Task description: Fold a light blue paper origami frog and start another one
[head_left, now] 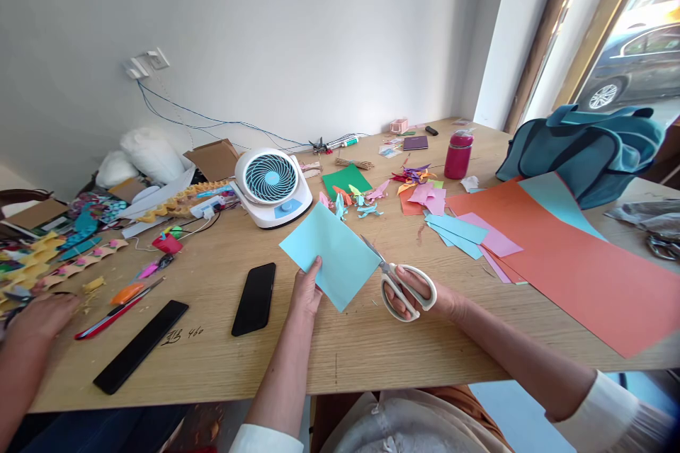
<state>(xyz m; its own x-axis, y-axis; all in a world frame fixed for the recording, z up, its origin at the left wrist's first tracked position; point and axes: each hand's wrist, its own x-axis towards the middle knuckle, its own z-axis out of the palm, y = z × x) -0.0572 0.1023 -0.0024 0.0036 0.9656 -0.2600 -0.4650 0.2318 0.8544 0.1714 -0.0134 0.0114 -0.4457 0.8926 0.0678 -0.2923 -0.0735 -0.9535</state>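
Note:
A light blue sheet of paper (340, 251) is pinched in my left hand (307, 290), thumb on top and fingers behind it. My right hand (409, 290) has its fingers through the white handles of a pair of scissors (429, 276). The metal blades point up and left at the sheet's right corner; whether they touch the paper I cannot tell. Just beyond the sheet lie small cut and folded paper pieces (369, 211) in several colours and a green paper (345, 180).
A white fan (273, 184) stands behind the blue sheet. A black phone (253, 299) lies left of my left arm. Another person's hand (45, 315) rests at the far left. Large orange paper (584, 262), a red bottle (459, 154) and a teal bag (574, 152) are on the right.

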